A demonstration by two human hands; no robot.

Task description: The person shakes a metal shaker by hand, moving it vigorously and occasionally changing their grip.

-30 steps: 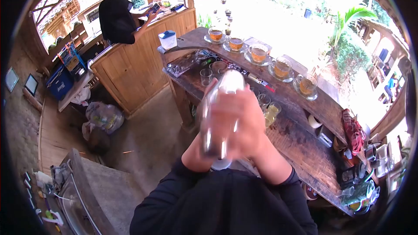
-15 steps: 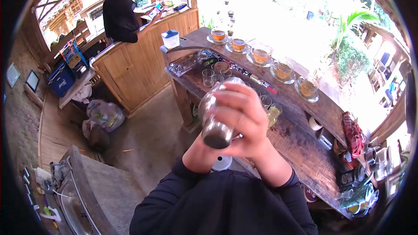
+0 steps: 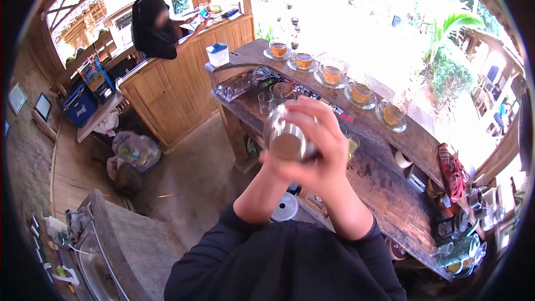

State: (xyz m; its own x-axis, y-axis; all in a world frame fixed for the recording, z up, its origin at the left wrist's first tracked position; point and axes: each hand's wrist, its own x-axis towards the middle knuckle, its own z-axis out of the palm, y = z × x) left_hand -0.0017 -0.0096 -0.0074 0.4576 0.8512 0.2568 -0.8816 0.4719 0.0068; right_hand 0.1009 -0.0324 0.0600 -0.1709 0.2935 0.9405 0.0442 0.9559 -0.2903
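Holding a metal shaker (image 3: pixel 287 146) up in front of the chest, clear of any surface, between the two forearms. Tipping its round base back toward the head, so running its long axis away from the body and looking foreshortened from above. Wrapping the spread fingers (image 3: pixel 313 116) of the right hand (image 3: pixel 330 147) over the top and right side of the metal, grasping it. Bringing the left hand (image 3: pixel 273 175) in from the lower left, just below the base, partly hidden by the shaker. Cannot tell the pose of the left fingers, out of sight behind the metal. Covering more of the shaker's visible side with the right hand than with the left; judging by the lie of the wrists, near to both.

Facing, beyond the shaker and off to the right, a row of glass cups (image 3: pixel 361 93) of amber drink, on saucers along the raised shelf (image 3: pixel 421 139) of a dark counter (image 3: pixel 373 189). Seeing also drinking glasses (image 3: pixel 266 101) on the lower level, past the shaker, and a yellowish glass (image 3: pixel 353 145) partly behind the right hand.
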